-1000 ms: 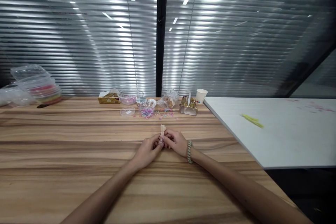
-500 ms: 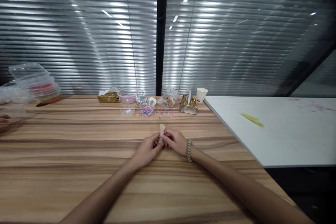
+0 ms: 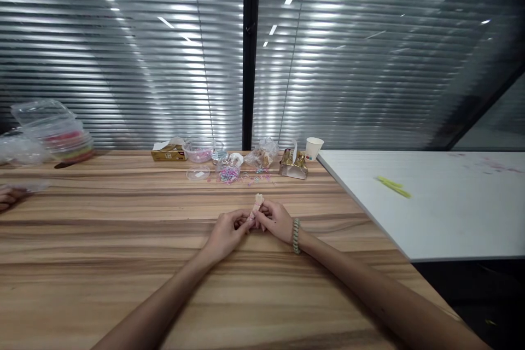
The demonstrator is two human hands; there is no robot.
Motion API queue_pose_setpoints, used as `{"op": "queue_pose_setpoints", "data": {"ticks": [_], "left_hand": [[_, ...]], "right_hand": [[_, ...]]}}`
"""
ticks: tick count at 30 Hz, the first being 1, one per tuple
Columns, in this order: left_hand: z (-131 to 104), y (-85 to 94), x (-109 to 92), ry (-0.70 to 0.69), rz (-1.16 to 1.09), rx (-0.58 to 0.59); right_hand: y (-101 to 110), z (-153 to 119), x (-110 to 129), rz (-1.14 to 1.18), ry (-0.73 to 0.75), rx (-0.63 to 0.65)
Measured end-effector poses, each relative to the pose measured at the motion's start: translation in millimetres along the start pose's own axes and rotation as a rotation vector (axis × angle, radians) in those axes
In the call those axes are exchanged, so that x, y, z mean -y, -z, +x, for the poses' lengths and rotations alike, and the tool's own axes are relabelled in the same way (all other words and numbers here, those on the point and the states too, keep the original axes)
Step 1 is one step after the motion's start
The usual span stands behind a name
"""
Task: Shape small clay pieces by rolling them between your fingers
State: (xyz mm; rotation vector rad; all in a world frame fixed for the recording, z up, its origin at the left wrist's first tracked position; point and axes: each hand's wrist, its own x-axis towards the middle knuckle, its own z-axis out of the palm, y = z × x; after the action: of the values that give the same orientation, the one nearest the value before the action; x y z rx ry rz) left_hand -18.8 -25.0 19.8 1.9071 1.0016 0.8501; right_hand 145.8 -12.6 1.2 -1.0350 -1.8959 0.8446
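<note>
Near the middle of the wooden table (image 3: 123,273), a small pale pink piece (image 3: 258,201) with a lobed, cream-coloured top leans to the right between my fingers. My left hand (image 3: 227,232) pinches its lower end from the left. From the right, my right hand (image 3: 276,221) grips its side, thumb over the front; a green coiled band circles that wrist. The fingertips hide the piece's lower part. Beyond my hands lie small pink, purple and blue bits (image 3: 256,176) beside a clear tub (image 3: 228,172) of similar bits.
Along the back stand a gold box (image 3: 169,154), a round clear bowl (image 3: 199,151), a plastic bag (image 3: 264,153), a gold packet (image 3: 293,166) and a paper cup (image 3: 314,147). Yellow strips (image 3: 394,186) lie on the white table. Another person's hand (image 3: 10,196) is at far left, near stacked containers (image 3: 68,139).
The pink piece has tilted from upright to the right, still between both my hands. At far left, the other person's hand and the clear plastic by it have shifted.
</note>
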Motion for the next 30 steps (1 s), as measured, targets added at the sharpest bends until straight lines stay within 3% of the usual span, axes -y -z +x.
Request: {"op": "queue_pose_setpoints", "data": {"ticks": [8,15,18,21,24,26,30], "left_hand": [[1.1,1.4,4.1,0.037,-0.01,-0.003],[2.0,6.2,2.6,0.032,-0.046,0.0],[3.7,7.0,4.3,0.087,-0.046,-0.016],[4.9,7.5,9.1,0.123,-0.036,-0.041],[5.3,8.0,13.8,0.126,-0.009,-0.061],[5.6,8.0,15.3,0.12,0.017,-0.077],[6.8,7.7,14.1,0.113,0.07,-0.085]], "right_hand": [[-0.2,3.5,1.8,0.309,-0.032,-0.01],[5.0,5.9,0.9,0.225,-0.055,-0.022],[21.1,12.1,-6.3,0.183,-0.081,-0.062],[61.0,16.3,-28.4,0.036,-0.094,-0.2],[125.1,6.8,-60.9,-0.386,-0.141,-0.405],[173.5,-10.4,-81.2,-0.86,-0.271,-0.514],[251.9,-63.3,-112.6,-1.049,-0.412,-0.601]]}}
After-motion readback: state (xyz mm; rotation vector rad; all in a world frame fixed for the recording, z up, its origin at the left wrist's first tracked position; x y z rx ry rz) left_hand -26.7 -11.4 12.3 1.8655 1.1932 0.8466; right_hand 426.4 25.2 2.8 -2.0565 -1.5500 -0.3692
